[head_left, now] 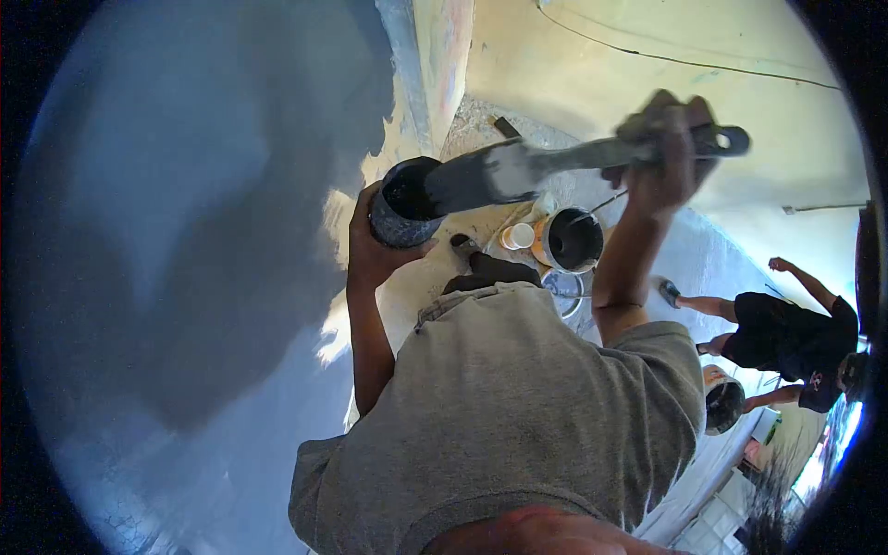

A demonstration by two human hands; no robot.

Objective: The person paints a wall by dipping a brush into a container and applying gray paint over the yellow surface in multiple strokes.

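My left hand (373,257) is wrapped around a small pot (404,229) with dark paint inside, holding it up beside the wall. In my right hand (668,157) is a wide flat paintbrush (578,155), gripped by its handle, with the hanging hole sticking out past the fingers. The brush's dark, paint-coated bristles reach to the mouth of the pot; how far the tip goes in is hard to see. Some blur covers the right fingers.
The wall (176,194) at left is dark grey, with pale unpainted patches near its corner. Below stand a bucket (546,252) of dark paint and a white cup (518,237). At right, another person (786,333) bends by a second bucket (717,379).
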